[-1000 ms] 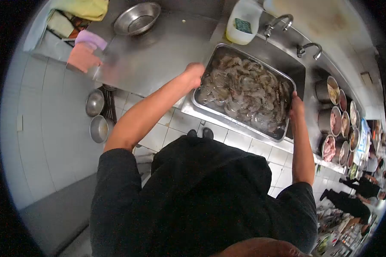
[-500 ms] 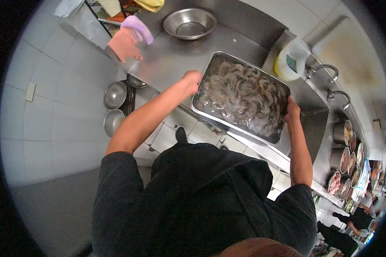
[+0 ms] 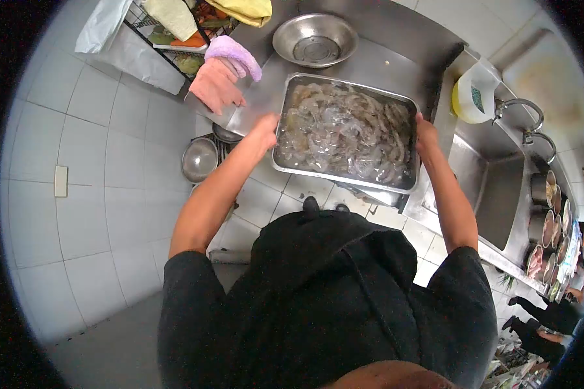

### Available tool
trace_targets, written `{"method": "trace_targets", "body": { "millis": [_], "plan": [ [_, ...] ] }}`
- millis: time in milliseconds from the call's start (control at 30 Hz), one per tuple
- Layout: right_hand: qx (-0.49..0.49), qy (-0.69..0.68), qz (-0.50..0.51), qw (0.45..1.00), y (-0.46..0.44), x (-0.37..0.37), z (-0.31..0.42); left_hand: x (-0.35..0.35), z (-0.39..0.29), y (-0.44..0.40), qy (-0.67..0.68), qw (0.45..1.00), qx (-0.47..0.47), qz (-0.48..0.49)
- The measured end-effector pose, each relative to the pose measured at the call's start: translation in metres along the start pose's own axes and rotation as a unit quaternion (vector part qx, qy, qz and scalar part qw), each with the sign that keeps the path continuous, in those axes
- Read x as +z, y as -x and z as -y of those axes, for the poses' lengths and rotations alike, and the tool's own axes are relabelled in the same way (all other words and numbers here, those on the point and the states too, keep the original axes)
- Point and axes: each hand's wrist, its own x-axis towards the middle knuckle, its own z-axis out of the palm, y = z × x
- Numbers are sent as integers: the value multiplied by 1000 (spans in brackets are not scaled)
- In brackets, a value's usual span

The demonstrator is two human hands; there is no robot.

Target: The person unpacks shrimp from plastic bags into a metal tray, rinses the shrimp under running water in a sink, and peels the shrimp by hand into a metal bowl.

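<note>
Since one second ago, your metal tray [image 3: 344, 180] has moved left, away from the sink [image 3: 483, 175], and both your hands have gone with it. From the head camera, you see the tray out in front of you, over the front part of the bench [image 3: 396, 68]. Its near edge sticks out above the white floor [image 3: 258, 194]. You can't tell if its bottom touches the bench. It is full of wet gray shrimp [image 3: 347, 133].

Your left hand [image 3: 264, 131] has its fingers bent tight on the tray's left edge. Your right hand [image 3: 425, 135] has its fingers closed on the right edge. Their tips are hard to see.

Just behind the tray is a round bowl [image 3: 340, 47]. Near your left hand, a pink cloth [image 3: 215, 85] and a purple cloth [image 3: 237, 57] hang together at the bench's end. Off to your right, a tub [image 3: 466, 100] stands beside two bent taps [image 3: 524, 104], next to the sink.
</note>
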Motion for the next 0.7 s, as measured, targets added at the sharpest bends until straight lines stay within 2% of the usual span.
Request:
{"method": "trace_targets", "body": {
  "millis": [33, 67, 167, 267, 333, 367, 467, 567, 667, 700],
  "plan": [
    [4, -29, 10, 1000, -1, 8, 2, -7, 1, -6, 4, 1000, 1, -12],
    [-14, 43, 29, 999, -10, 16, 1, -14, 4, -12, 23, 999, 20, -15],
    [-48, 51, 36, 997, -17, 35, 0, -31, 17, -33, 60, 996, 61, -34],
    [-87, 163, -1, 983, -39, 52, -9, -33, 22, -46, 53, 995, 55, -63],
    [-29, 126, 8, 992, -45, 51, -8, -26, 28, -49, 46, 995, 30, -86],
    [-3, 106, 13, 994, -42, 50, -1, -25, 34, -59, 52, 996, 28, -66],
    [-42, 87, 37, 995, -50, 42, 0, -28, 54, -93, 72, 996, 37, -30],
    [-98, 167, 47, 980, -140, 48, -67, -19, 61, -106, 77, 995, 55, -43],
    [-120, 173, -6, 978, -97, 36, -37, -10, 64, -110, 53, 995, 45, -69],
    [-142, 200, -6, 970, -108, 34, -46, -9, 66, -119, 39, 995, 51, -79]
  ]
}}
